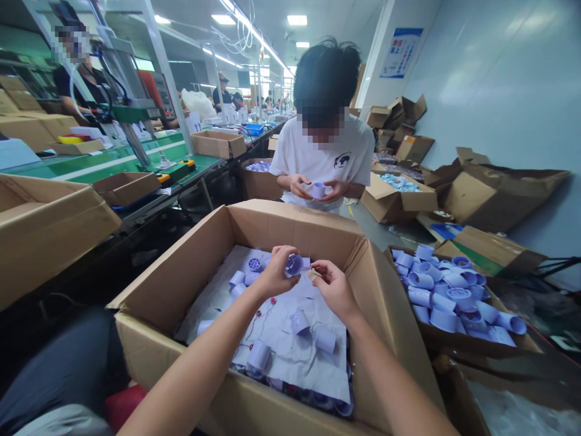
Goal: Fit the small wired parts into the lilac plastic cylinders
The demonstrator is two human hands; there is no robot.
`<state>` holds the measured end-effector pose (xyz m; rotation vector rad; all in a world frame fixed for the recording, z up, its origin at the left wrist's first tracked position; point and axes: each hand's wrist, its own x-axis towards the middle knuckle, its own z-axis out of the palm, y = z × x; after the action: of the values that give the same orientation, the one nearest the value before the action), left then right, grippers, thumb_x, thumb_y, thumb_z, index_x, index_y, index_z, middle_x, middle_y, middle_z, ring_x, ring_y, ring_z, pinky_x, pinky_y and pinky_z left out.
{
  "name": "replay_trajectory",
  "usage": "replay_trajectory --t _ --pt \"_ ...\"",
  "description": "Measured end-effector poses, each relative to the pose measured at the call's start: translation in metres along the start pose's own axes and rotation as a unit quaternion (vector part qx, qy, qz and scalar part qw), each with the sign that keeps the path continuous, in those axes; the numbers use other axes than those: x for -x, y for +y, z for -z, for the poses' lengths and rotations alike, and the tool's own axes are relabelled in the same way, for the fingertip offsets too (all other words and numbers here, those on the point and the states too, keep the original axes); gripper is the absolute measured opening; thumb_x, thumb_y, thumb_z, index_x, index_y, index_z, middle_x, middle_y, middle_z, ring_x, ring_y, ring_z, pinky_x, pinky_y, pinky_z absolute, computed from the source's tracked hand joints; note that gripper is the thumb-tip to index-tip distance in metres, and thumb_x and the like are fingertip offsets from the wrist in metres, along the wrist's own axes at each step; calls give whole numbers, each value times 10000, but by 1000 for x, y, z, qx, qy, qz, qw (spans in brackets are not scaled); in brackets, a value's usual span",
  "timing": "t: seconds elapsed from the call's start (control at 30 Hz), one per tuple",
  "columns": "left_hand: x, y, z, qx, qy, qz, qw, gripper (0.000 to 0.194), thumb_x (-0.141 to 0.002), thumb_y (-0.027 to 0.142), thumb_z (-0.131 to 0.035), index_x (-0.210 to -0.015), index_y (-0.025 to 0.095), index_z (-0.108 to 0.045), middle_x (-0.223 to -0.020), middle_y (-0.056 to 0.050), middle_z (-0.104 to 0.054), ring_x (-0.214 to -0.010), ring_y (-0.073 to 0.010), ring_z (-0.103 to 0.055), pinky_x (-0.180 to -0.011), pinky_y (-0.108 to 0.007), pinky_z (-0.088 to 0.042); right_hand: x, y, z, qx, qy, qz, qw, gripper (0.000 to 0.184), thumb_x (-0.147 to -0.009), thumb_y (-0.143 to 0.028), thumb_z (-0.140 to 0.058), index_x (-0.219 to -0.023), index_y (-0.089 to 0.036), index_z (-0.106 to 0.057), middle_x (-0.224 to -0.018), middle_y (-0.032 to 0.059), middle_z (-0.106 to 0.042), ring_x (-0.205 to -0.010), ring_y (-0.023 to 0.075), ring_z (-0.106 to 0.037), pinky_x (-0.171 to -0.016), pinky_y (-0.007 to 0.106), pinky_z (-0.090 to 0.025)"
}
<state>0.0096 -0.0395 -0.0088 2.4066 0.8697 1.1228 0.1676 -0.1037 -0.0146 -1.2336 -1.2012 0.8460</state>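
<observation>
My left hand [275,274] is closed round a lavender plastic cylinder [294,265], its round end toward me. Close on its right, my right hand [336,290] pinches a small beige piece [313,275], too small to name. Both hands are over a large cardboard box [186,257]. On a white sheet [284,348] inside it lie several more lavender cylinders, one [325,339] under my right forearm and another [259,356] near the front. Thin wires with small red ends [273,301] lie on the sheet beneath my left hand. More cylinders show under the sheet's front edge.
Across the box a co-worker [324,157] holds another lavender cylinder [319,191]. A carton [508,345] heaped with cylinders stands at right. A green conveyor bench [163,145] runs along the left, with an open carton [54,224] nearer me. Cartons line the right wall.
</observation>
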Motion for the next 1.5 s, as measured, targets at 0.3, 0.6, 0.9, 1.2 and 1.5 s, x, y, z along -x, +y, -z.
replay_trajectory --t 0.3,0.6,0.9,1.2,1.5 --pt "3 0 -13 6 -48 3 999 501 -604 91 -645 -1050 213 -453 -1057 -62 -565 -1009 -242 -479 -879 -391 -432 0 -2 2 67 16 52 996 230 -726 -371 -626 -869 -191 -623 -763 39 -662 -649 154 -589 -613 277 -484" --pt "1 -2 -11 -9 -27 23 999 424 -633 160 -700 -986 202 -468 -1006 -54 -573 -964 -232 -498 -868 -383 -417 4 -9 -1 86 21 71 994 199 -728 -356 -623 -836 -189 -625 -722 30 -658 -619 147 -582 -590 266 -480" --pt "1 -5 -9 12 -20 62 998 445 -621 151 -694 -1000 206 -467 -1021 -50 -561 -986 -235 -481 -872 -397 -422 4 -11 0 59 30 34 997 212 -695 -378 -639 -801 -195 -619 -677 17 -636 -588 143 -561 -565 265 -458" --pt "0 -2 -7 27 -29 95 995 466 -610 162 -716 -1005 196 -473 -1027 -47 -555 -979 -230 -498 -864 -390 -438 4 -7 0 -12 30 32 999 243 -714 -381 -658 -875 -204 -617 -790 20 -657 -687 145 -593 -645 273 -478" --pt "0 -4 -9 43 -31 102 993 496 -608 182 -739 -1026 190 -471 -1037 -51 -558 -984 -227 -513 -873 -392 -439 2 -2 0 -1 21 20 1000 239 -719 -384 -648 -866 -198 -617 -763 17 -651 -649 141 -577 -618 272 -466"
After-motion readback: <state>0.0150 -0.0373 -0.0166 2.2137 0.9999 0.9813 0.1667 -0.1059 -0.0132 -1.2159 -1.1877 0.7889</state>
